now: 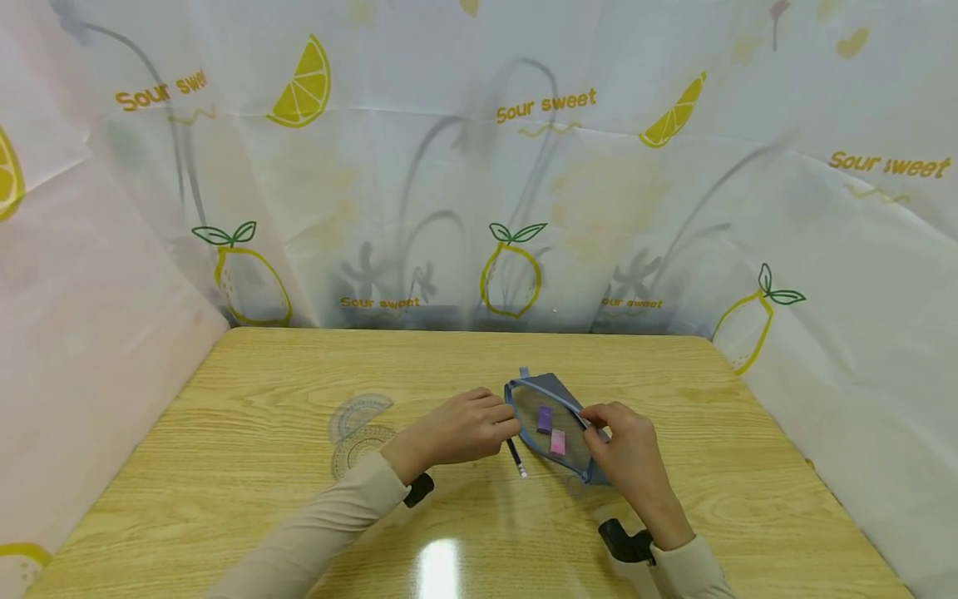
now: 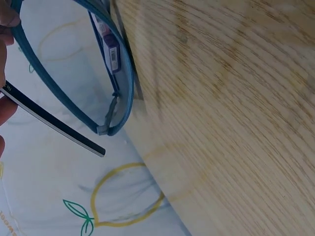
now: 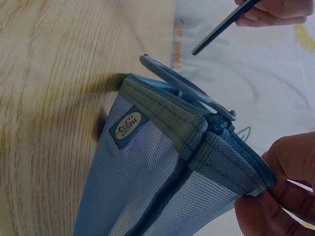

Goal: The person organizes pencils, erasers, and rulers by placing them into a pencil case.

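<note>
My left hand [image 1: 479,424] grips a dark pencil [image 1: 515,456] beside the pouch's left rim. One end of the pencil points down toward the table, outside the mouth, in the head view. The blue mesh zip pouch [image 3: 147,152] gapes wide on the table. With thumb and fingers my right hand [image 1: 629,441] pinches the right edge of its zipped mouth. Inside lie a small purple block [image 1: 545,418] and a small pink block [image 1: 558,442]. A ring-shaped zip pull [image 3: 187,88] hangs at one end of the zip.
Left of my left hand, a clear half-round protractor [image 1: 359,413] and a clear round protractor [image 1: 358,449] lie partly overlapping on the wooden table [image 1: 262,433]. A lemon-printed white sheet [image 1: 419,191] stands behind and along both sides.
</note>
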Demonstrator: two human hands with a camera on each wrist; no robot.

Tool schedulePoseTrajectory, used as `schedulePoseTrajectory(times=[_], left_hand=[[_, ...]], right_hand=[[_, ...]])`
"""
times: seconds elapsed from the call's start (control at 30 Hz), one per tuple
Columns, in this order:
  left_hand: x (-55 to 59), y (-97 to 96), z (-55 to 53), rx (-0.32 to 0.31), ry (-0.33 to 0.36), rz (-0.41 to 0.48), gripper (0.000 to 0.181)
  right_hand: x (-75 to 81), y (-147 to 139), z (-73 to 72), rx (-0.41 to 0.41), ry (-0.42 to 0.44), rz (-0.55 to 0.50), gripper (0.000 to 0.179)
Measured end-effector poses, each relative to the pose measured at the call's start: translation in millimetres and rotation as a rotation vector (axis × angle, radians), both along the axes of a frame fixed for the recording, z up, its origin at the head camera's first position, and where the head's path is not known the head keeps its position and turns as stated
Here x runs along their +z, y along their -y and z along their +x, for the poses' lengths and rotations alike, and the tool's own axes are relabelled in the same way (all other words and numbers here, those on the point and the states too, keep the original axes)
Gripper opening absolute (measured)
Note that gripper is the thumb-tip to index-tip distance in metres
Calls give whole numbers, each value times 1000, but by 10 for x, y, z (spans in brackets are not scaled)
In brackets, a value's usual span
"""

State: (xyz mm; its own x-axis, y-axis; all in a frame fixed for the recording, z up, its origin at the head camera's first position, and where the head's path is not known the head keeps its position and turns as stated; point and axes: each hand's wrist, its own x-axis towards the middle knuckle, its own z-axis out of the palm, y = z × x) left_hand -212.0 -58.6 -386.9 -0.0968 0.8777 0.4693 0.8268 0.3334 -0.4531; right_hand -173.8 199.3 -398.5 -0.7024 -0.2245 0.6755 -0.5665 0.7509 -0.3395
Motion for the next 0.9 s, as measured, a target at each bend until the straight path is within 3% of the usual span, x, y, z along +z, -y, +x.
schedulePoseTrajectory(times=[0.23, 0.4, 0.73, 0.9], left_hand=[[-34, -80, -32, -40, -14, -2, 13], [-65, -132, -69, -67, 14, 32, 14], [-47, -259, -111, -37, 57, -1, 17], [-96, -333, -164, -48, 62, 2, 18]], right_hand=[[13, 3, 0, -1, -5, 0, 25], [9, -1, 1, -1, -11, -4, 25], [3, -4, 2, -5, -8, -3, 24], [3, -7, 5, 2, -2, 0, 23]])
